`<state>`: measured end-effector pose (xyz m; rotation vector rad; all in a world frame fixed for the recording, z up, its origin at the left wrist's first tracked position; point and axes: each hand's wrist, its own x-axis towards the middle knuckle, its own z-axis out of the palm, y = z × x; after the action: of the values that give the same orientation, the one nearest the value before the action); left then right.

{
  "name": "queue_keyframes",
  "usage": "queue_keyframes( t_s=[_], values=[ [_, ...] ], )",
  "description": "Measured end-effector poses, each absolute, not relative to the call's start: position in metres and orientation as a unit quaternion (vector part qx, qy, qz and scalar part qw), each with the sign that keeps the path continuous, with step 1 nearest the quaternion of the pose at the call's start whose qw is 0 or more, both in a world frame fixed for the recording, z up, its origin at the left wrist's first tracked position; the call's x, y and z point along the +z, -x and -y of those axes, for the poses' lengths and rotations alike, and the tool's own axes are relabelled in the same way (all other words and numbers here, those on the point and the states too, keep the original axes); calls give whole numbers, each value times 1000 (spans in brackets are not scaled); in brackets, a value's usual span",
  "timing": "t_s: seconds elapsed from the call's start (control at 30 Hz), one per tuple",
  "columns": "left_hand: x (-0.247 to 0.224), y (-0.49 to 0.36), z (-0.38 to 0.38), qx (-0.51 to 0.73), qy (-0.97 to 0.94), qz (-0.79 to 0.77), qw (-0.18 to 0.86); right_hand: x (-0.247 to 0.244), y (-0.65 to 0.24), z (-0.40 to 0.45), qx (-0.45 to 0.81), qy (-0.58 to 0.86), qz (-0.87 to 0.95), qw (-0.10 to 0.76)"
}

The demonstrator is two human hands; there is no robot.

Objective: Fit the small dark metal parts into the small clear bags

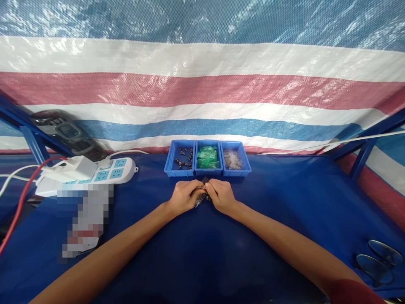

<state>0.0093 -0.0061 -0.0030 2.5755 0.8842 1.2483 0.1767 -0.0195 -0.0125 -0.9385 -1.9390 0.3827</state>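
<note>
Both hands meet just in front of three small blue bins, pinching one small clear plastic bag [198, 200] with dark pieces in it. My left hand [185, 196] has its fingers closed on the bag's left side, and my right hand [222, 196] closes on its right side. Dark screws lie in the left bin [179, 173]. Green packets [208, 158] fill the middle bin [209, 172]. Clear bags [232, 160] with contents too small to name lie in the right bin [237, 172].
A white power strip [123, 171] with plugs and cables sits at the left, near a blurred-out object [90, 215]. Behind it is a dark device [69, 131]. Glasses [376, 261] lie at the right edge. Blue frame bars [363, 154] and a striped sheet [202, 90] stand behind.
</note>
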Motion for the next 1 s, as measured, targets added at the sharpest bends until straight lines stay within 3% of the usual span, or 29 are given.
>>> queue_keyframes(
  t_s=[0.4, 1.0],
  values=[
    [0, -7, 5, 348, -879, -294, 144, -11, -177, 19, 175, 372, 773, 483],
    [1, -9, 7, 368, -877, -280, 129, -16, -176, 18, 168, 356, 781, 485]
  ],
)
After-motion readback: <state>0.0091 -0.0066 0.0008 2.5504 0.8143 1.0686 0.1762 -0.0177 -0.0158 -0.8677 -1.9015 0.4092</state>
